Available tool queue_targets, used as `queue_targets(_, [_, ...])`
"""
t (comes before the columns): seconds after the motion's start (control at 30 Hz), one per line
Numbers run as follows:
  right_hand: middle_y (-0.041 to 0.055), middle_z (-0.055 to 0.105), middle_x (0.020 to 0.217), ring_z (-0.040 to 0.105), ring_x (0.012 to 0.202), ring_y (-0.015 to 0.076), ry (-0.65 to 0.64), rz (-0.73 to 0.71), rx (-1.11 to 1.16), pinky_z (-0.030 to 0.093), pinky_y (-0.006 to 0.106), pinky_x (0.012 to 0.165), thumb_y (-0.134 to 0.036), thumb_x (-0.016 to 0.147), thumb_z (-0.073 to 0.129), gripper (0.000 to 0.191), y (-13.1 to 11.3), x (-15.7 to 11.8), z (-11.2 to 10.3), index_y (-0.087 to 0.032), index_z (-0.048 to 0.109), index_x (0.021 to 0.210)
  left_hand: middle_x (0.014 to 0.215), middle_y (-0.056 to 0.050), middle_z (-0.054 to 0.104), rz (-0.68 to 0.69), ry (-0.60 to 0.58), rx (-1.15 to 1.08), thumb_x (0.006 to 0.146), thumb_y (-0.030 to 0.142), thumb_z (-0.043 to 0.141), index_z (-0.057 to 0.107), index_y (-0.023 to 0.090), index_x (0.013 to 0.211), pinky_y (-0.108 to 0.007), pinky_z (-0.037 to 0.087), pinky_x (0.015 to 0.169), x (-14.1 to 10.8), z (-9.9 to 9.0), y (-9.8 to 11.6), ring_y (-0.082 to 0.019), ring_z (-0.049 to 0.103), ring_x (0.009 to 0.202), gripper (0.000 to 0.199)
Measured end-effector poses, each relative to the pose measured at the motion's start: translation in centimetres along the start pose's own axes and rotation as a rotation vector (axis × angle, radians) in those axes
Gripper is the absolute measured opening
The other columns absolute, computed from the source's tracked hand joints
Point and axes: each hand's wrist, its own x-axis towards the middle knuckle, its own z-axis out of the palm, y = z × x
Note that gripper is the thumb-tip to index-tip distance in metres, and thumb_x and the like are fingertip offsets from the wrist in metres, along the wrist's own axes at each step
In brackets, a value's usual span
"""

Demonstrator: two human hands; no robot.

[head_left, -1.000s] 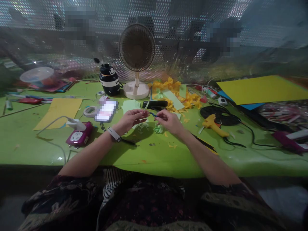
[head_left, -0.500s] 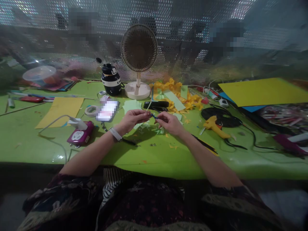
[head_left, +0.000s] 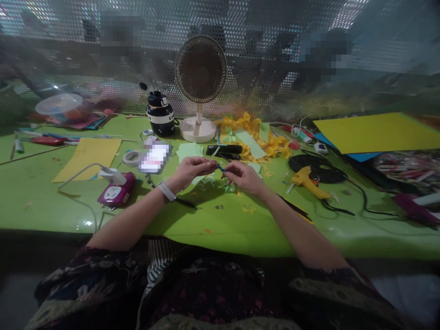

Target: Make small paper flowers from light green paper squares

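Note:
A small, thin dark-blue piece (head_left: 221, 168) spans the gap between my two hands; its exact kind is too small to make out. My left hand (head_left: 194, 170) is closed in a pinch at the piece's left end, and a thin pale strip (head_left: 216, 151) sticks up beside those fingertips. At the other end, my right hand (head_left: 242, 176) pinches the blue piece between thumb and fingers. Pale green paper scraps (head_left: 203, 181) lie under the hands. Just beyond them rests a black stapler-like object (head_left: 224, 150).
A white fan (head_left: 198, 130) and a dark bottle (head_left: 161, 120) stand at the back, by yellow-orange paper flowers (head_left: 275, 145). To the left are a lit phone (head_left: 155, 158), a tape roll (head_left: 131, 158) and a purple power strip (head_left: 118, 190). A yellow glue gun (head_left: 309, 183) lies right.
Both hands keep their pinch on the blue piece with hardly any movement. The whole view has shifted slightly, so things appear a little further right.

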Motion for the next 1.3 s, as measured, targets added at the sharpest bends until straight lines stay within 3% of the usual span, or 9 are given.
queue_targets(0.23, [0.0026,0.071,0.084,0.065,0.067,0.0142,-0.020,0.011,-0.013,0.058,0.035,0.071,-0.033,0.087,0.067,0.015,-0.1,0.0,-0.1,-0.020,0.061,0.092,0.086,-0.007,0.080,0.017,-0.012,-0.008,0.079,0.018,0.079,0.079,0.015,0.080,-0.035,0.058,0.095,-0.1,0.2,0.0,-0.016,0.076,0.081,0.003])
queue_targets(0.67, [0.0042,0.074,0.085,0.064,0.060,0.0126,-0.057,-0.015,0.014,0.056,0.030,0.060,-0.033,0.089,0.065,0.016,0.9,0.4,-0.5,-0.019,0.060,0.094,0.097,-0.011,0.081,0.087,-0.046,0.037,0.071,0.034,0.087,0.080,0.013,0.091,-0.043,0.056,0.101,0.1,-0.3,-0.5,-0.022,0.077,0.093,0.030])
queue_targets(1.17, [0.0040,0.073,0.087,0.059,0.052,0.0081,-0.175,0.039,0.064,0.049,0.024,0.050,-0.036,0.091,0.065,0.020,0.8,0.4,-0.5,-0.018,0.059,0.095,0.081,-0.008,0.079,0.184,-0.008,0.117,0.067,0.039,0.089,0.079,0.015,0.077,-0.035,0.061,0.082,-0.2,-0.1,-0.3,-0.016,0.074,0.075,0.027])
queue_targets(1.3, [0.0030,0.072,0.083,0.056,0.048,0.0072,-0.186,0.071,0.086,0.046,0.022,0.046,-0.033,0.093,0.063,0.016,0.4,0.3,-0.4,-0.017,0.058,0.095,0.086,-0.008,0.080,0.203,-0.023,0.120,0.068,0.036,0.089,0.079,0.016,0.079,-0.034,0.061,0.081,-0.3,0.0,-0.2,-0.015,0.074,0.076,0.026])
